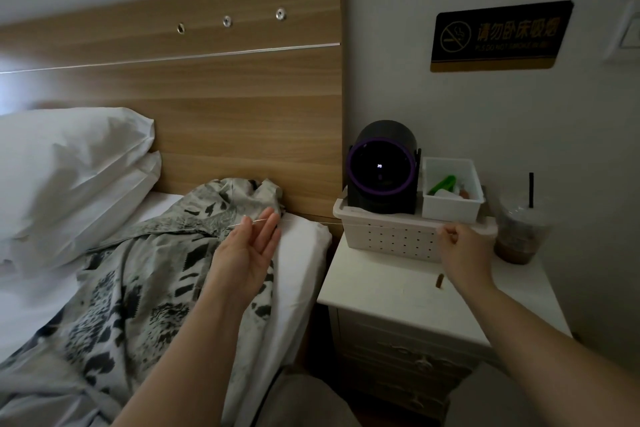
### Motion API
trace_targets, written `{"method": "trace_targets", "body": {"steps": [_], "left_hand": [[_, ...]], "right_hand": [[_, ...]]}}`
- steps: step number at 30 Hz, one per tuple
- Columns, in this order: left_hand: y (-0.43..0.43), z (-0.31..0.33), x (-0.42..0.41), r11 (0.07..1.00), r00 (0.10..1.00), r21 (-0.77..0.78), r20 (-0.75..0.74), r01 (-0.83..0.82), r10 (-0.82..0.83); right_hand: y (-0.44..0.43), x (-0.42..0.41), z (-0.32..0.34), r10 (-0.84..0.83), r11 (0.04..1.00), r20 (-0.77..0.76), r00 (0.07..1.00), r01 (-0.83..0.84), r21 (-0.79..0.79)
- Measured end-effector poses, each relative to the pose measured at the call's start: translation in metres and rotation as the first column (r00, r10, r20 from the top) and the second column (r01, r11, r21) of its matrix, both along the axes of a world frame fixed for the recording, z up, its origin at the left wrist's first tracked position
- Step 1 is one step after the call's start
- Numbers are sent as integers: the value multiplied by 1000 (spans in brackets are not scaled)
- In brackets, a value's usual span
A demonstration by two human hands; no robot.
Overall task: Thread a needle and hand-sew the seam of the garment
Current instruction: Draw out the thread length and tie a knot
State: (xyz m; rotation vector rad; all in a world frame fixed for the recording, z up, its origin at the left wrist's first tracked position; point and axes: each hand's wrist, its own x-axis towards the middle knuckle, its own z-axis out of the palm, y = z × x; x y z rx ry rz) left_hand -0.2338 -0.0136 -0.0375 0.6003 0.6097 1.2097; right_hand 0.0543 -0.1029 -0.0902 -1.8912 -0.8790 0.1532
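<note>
One head view: a pale thread [329, 222] stretches taut across the middle of the frame between two hands. The left hand [254, 246], at centre, is palm-up with its fingers straight, and the thread crosses its fingertips. The right hand [462, 243], centre right before a white basket [391, 239], pinches the thread's other end. The patterned garment [156, 270] lies on the bed [304, 253], lower left.

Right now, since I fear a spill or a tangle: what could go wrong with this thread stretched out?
The thread runs from the right hand, which pinches it, to the left hand, whose fingers are straight, so it could slip off there. The right hand is close to the iced drink; a wider pull might knock it over.
</note>
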Motion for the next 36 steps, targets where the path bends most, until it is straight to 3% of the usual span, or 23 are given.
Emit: {"method": "trace_targets", "body": {"steps": [3, 6, 9, 11, 15, 17, 22, 29, 33, 35, 36], "left_hand": [[1, 17, 5, 1000, 996, -3, 89, -14, 14], [5, 38, 8, 995, 997, 91, 73, -42, 36], [4, 60, 18, 969, 998, 243, -24, -44, 51], [0, 71, 27, 947, 990, 322, -139, 13, 34], [-8, 78, 42, 914, 942, 376, -335, 154, -21], [-14, 75, 50, 905, 914, 375, -405, 201, -35], [-29, 65, 63, 880, 852, 338, -506, 335, -130], [-37, 63, 66, 888, 829, 287, -535, 360, -163], [-35, 60, 61, 870, 825, 293, -529, 397, -198], [-33, 56, 57, 865, 796, 292, -578, 409, -181], [-32, 52, 56, 858, 772, 306, -617, 412, -151]], "right_hand": [[-1, 0, -4, 96, 994, 16, 995, -95, -45], [-1, 1, -2, 227, 961, -33, 973, -230, -153], [0, -2, 8, 377, 865, -147, 915, -404, -299], [1, -6, 24, 419, 838, -181, 890, -456, -300], [3, -18, 77, 401, 914, 31, 915, -398, -77], [-1, -33, 105, 458, 883, 121, 881, -467, 53], [-7, -72, 132, 627, 757, 343, 699, -651, -56], [-2, -88, 122, 528, 816, 354, 772, -577, 40], [2, -87, 122, 547, 817, 201, 813, -571, 86], [5, -85, 123, 568, 810, -58, 821, -545, 219], [6, -85, 124, 600, 790, -243, 762, -517, 329]]}}
